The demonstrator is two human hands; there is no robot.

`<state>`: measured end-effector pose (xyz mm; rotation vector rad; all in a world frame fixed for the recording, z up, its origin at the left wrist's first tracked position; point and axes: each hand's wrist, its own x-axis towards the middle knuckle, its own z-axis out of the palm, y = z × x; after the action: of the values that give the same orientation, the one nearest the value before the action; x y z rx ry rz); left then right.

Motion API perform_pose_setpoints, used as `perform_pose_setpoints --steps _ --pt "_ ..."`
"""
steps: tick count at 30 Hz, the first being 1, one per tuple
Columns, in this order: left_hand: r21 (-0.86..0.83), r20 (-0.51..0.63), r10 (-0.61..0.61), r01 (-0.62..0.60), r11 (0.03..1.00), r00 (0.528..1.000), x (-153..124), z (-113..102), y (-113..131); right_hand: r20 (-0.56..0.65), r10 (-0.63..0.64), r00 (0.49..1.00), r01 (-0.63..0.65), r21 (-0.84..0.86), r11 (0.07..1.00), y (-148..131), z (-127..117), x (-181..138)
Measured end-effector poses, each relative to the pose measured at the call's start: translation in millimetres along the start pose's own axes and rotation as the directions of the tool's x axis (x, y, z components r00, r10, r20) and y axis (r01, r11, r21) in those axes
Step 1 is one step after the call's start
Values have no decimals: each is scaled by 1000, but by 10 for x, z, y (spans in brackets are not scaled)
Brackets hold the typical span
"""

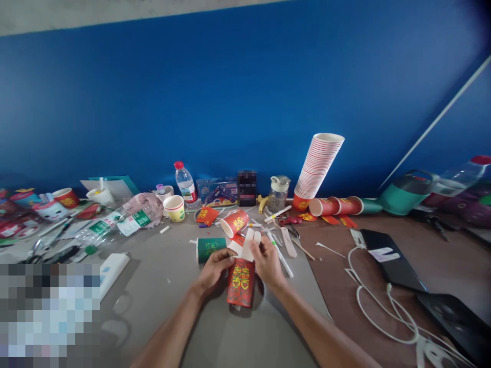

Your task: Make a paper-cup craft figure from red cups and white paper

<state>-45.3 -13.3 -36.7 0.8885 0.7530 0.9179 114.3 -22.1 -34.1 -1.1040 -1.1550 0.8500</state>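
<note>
Both my hands hold a red paper cup [241, 282] with gold characters, cut open and flattened, just above the grey tabletop. My left hand [215, 267] grips its upper left edge with curled fingers. On the upper right edge, my right hand [267, 261] pinches white cut strips [249, 240] that stick up from the cup. A green paper cup [210, 248] lies on its side just behind my left hand. Another red cup [235, 223] lies on its side farther back.
A tall leaning stack of red cups [319, 166] stands at the back, with more cups [334, 206] lying beside it. A water bottle [186, 185], a glass jar [279, 192], scissors [38, 246], white sticks and scraps litter the table. To the right lie a white cable [383, 306] and dark devices [389, 258].
</note>
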Motion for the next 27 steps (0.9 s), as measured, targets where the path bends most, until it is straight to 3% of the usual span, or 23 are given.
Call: perform_pose_setpoints --steps 7,10,12,14,17,24,26,27 --pt "-19 5 -20 20 1000 1000 -24 55 74 60 28 998 -37 152 988 -57 44 24" --pt "-6 15 -23 23 1000 1000 -17 40 75 39 -55 998 56 -27 998 -78 21 -10" --pt "3 20 -28 28 1000 999 -13 27 68 16 -204 979 201 -249 947 -94 -6 -49" --pt "5 31 -34 34 999 999 -12 16 56 16 -384 923 351 -439 827 -111 -27 -87" --pt "10 37 -22 21 1000 999 -12 8 43 41 -567 823 493 -549 676 -144 -43 -117" --pt "61 62 1 -4 998 998 -35 31 89 317 -751 579 798 -407 444 -219 -101 -92" --pt "59 60 -19 16 998 998 -42 37 96 332 -765 552 820 -382 426 -225 -106 -99" --pt "51 56 -30 27 998 998 -43 37 94 317 -761 566 813 -372 449 -223 -101 -104"
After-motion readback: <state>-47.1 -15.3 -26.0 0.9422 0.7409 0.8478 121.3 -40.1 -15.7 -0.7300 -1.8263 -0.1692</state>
